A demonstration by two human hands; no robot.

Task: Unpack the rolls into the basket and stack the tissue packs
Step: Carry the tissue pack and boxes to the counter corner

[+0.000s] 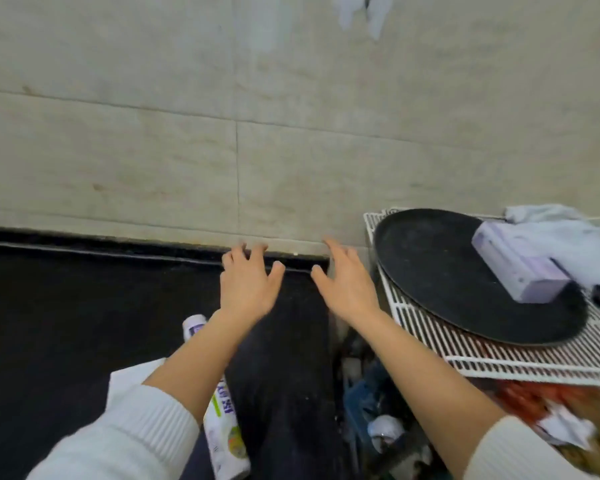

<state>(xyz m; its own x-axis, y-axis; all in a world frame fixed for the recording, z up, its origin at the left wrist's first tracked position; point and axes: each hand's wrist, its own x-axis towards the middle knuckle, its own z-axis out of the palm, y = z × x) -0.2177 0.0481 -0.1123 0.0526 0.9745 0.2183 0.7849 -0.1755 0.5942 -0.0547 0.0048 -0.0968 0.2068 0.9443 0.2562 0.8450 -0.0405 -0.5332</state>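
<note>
Both hands reach forward over a black counter (84, 323) toward a tiled wall (187, 133). Left hand (246, 285) is empty, fingers spread apart. Right hand (343, 282) is likewise empty, fingers apart. A wrapped pack of rolls (224, 434) lies on the counter beneath the left forearm. A purple tissue pack (518, 263) rests on a black round tray (447, 282), which sits on a white wire rack (482, 355) at right.
</note>
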